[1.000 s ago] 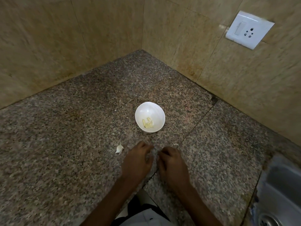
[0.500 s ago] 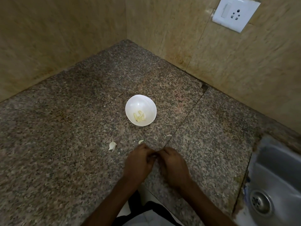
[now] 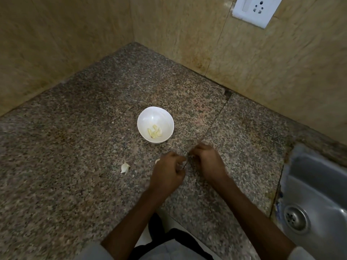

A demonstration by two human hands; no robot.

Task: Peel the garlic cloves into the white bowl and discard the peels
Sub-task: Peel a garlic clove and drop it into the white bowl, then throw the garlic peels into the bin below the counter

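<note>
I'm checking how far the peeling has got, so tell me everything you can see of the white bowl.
The white bowl is small, round and glossy, plastic or ceramic by its look, and whole. It stands upright on the speckled granite countertop, just beyond the left hand and right hand, neither touching it. A few pale yellow peeled garlic cloves lie together at its bottom; the rest inside is bare.

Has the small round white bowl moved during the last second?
No. The small round white bowl stays left of the granite counter's dark seam; only the camera shifted.
</note>
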